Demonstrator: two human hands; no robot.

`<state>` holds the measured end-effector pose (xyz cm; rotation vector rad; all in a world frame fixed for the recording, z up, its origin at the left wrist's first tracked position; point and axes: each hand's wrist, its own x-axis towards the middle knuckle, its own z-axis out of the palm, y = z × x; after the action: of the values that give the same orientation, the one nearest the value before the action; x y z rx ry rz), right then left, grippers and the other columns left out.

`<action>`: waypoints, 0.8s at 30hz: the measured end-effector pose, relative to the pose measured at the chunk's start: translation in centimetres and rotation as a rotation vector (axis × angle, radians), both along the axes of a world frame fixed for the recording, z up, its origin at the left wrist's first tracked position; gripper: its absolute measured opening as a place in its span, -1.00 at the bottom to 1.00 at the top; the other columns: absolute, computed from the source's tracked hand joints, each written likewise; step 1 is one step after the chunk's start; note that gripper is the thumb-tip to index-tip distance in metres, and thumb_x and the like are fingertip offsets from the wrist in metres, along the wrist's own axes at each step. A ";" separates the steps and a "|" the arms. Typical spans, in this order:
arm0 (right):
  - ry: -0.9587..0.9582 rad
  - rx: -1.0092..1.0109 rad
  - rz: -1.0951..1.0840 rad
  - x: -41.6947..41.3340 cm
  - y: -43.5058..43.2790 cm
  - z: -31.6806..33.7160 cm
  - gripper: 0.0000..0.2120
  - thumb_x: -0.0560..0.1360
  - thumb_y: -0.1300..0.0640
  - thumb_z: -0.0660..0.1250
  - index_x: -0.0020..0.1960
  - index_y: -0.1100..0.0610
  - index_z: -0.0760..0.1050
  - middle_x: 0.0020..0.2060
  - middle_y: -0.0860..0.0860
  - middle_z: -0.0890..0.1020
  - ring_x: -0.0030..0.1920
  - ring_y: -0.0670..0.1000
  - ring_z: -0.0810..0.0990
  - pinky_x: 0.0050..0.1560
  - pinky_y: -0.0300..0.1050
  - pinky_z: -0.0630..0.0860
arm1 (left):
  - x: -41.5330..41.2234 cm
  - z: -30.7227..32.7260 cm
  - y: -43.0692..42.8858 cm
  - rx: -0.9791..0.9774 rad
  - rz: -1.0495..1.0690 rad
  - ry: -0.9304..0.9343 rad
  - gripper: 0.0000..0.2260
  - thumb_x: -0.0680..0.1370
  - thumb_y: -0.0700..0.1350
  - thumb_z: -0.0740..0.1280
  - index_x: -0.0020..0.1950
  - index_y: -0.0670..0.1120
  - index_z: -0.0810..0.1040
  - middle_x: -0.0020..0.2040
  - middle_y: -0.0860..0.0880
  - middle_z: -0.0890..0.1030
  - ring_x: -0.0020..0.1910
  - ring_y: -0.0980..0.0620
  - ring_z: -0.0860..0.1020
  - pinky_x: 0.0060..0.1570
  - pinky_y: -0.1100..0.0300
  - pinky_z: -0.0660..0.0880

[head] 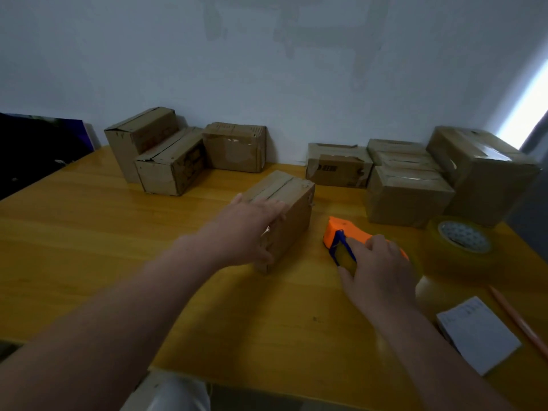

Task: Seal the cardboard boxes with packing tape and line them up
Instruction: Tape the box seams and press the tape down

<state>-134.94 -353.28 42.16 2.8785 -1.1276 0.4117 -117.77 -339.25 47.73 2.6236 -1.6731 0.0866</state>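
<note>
Centrally in the frame, a long cardboard box [284, 203] is seen lying on the yellow counter [118, 232], its seamed top up and its length running away from the camera. The left grip [252, 229] is laid flat over the box's near end, with the fingers stretched along the top and the thumb down the near face; nothing is clasped. Just right of the box, apart from it, an orange and blue tape dispenser [336, 235] is lying on the counter, and the right grip [376, 271] is closed over its rear part, fingers curled on the orange body.

At the right edge of the frame a tape roll [462, 247] is lying flat, touching the foot of the right group of boxes [406, 194], which is packed against the wall at centre right. A left group of three boxes [172, 164] is set at upper left, near the counter's slanting left edge. Between the two groups a bare gap is left along the wall, directly behind the held box. A broad bare stretch of counter is open to the left of the box and towards the near edge at the bottom of the frame. At lower right a white notepad [477, 333] and an orange pen [519, 321] are lying side by side.
</note>
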 end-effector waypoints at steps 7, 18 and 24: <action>-0.118 0.117 0.169 1.9 1.7 0.2 -0.45 0.53 -0.10 0.30 0.47 -0.03 0.29 0.20 -0.01 0.41 0.24 0.02 0.36 0.18 -0.10 0.43 | 1.5 -1.1 2.0 -0.178 0.030 0.011 -0.45 0.57 -0.14 0.30 0.51 0.11 0.21 0.51 0.14 0.22 0.46 0.12 0.23 0.40 0.19 0.17; -0.263 0.109 0.468 4.0 2.5 2.7 -0.50 0.52 0.00 0.35 0.44 -0.07 0.34 0.25 -0.08 0.46 0.25 -0.09 0.39 0.14 -0.31 0.26 | 1.0 -1.0 2.9 -0.284 -0.052 0.002 -0.69 0.64 -0.06 0.17 0.38 0.03 0.46 0.38 0.06 0.46 0.35 0.10 0.41 0.32 0.17 0.35; -0.287 0.111 0.500 5.0 3.2 3.0 -0.59 0.54 0.01 0.34 0.37 -0.06 0.42 0.24 -0.11 0.50 0.21 -0.11 0.46 0.14 -0.27 0.40 | 1.3 -0.2 3.1 -0.241 -0.045 0.147 -0.68 0.61 -0.12 0.22 0.36 0.00 0.49 0.37 0.07 0.47 0.35 0.12 0.40 0.29 0.27 0.28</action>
<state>-129.96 -350.08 45.13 3.2597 -0.4348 0.8198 -116.48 -336.12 47.57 2.3555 -1.5659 0.0854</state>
